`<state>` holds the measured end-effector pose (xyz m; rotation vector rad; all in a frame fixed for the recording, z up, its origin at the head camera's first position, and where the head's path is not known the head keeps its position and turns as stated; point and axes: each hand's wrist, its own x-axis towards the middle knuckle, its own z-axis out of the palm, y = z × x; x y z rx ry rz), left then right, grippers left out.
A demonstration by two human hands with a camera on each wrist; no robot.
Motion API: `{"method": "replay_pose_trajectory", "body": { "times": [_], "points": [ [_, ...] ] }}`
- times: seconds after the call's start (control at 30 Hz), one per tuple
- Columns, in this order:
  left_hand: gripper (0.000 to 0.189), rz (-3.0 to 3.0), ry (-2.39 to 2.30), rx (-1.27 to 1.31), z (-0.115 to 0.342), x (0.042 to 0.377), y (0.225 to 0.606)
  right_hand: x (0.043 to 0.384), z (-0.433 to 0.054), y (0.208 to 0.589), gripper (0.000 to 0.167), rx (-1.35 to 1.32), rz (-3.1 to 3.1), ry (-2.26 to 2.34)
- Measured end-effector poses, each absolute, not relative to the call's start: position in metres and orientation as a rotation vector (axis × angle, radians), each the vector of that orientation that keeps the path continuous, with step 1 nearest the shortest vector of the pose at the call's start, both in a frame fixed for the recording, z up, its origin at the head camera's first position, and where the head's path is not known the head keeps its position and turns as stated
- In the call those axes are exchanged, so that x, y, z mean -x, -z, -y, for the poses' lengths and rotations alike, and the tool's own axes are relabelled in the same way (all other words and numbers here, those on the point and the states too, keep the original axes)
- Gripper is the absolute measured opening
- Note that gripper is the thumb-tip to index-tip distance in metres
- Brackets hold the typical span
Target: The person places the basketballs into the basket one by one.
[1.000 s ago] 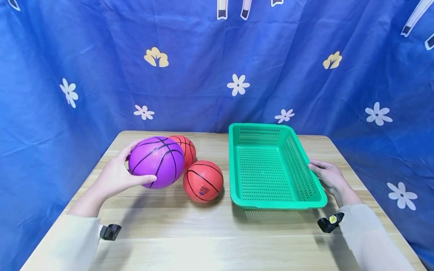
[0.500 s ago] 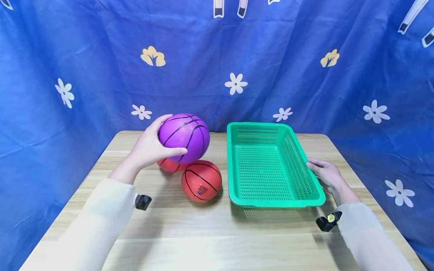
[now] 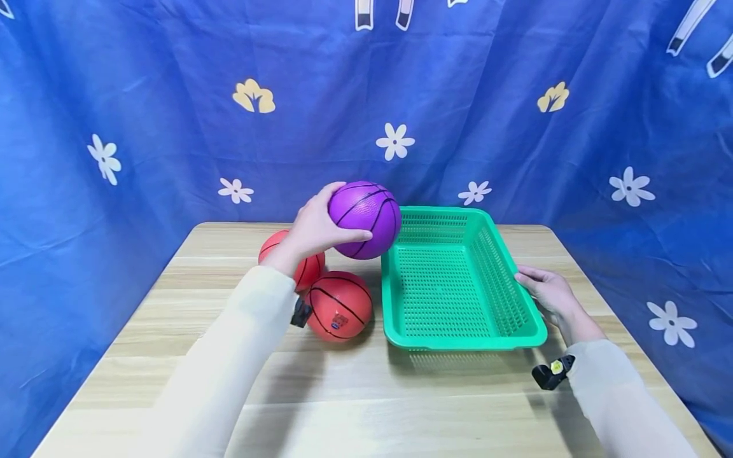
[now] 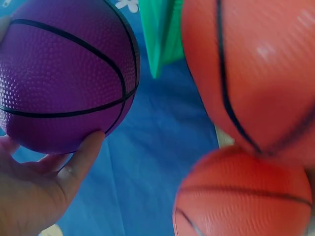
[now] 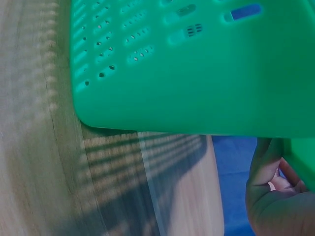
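Held up at the basket's left side is a purple toy basketball (image 3: 372, 213). My left hand (image 3: 314, 228) grips it from the left, thumb low on its front. In the left wrist view the thumb presses the underside of the purple basketball (image 4: 64, 73). A green plastic basket (image 3: 469, 344) stands at the right of the table; its far left corner is hidden behind the ball. My right hand (image 3: 551, 298) holds the basket's right rim, thumb on top. The right wrist view has the basket's slotted wall (image 5: 197, 93) with the right hand (image 5: 280, 206) at its edge.
Two red toy basketballs rest on the wooden table (image 3: 343, 407) left of the basket. The nearer red ball (image 3: 338, 312) sits beside the basket; the farther red ball (image 3: 310, 270) is partly covered by my left wrist. A blue patterned cloth (image 3: 321, 114) hangs behind the table.
My left hand has carried the purple basketball up and to the right, from beside the red balls over to the basket's left edge. The right hand stays on the basket's rim.
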<state>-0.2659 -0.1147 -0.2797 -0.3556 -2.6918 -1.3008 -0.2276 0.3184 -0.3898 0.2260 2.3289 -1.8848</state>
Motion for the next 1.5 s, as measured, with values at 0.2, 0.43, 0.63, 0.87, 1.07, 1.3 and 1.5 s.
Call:
{"method": "replay_pose_trajectory", "body": {
  "times": [0.2, 0.43, 0.63, 0.87, 1.07, 1.3, 1.5],
  "points": [
    [0.102, 2.689, 1.317, 0.359, 0.078, 0.282, 0.281, 0.227, -0.320, 0.388, 0.061, -0.223, -2.319, 1.914],
    [0.104, 2.678, 1.396, 0.354, 0.038, 0.298, 0.291, 0.228, -0.319, 0.390, 0.062, -0.222, -2.286, 1.955],
    [0.103, 2.681, 1.434, 0.344, 0.011, 0.303, 0.299, 0.230, -0.317, 0.392, 0.059, -0.222, -2.299, 1.945],
    [0.104, 2.701, 1.417, 0.319, -0.014, 0.307, 0.310, 0.231, -0.318, 0.391, 0.059, -0.227, -2.308, 1.937],
    [0.104, 2.720, 1.496, 0.301, -0.030, 0.308, 0.322, 0.231, -0.319, 0.393, 0.059, -0.239, -2.312, 1.932],
    [0.102, 2.767, 1.524, 0.276, -0.041, 0.307, 0.335, 0.232, -0.319, 0.394, 0.059, -0.256, -2.376, 1.844],
    [0.103, 2.830, 1.471, 0.251, -0.048, 0.308, 0.346, 0.233, -0.319, 0.393, 0.059, -0.274, -2.376, 1.847]
  ]
}}
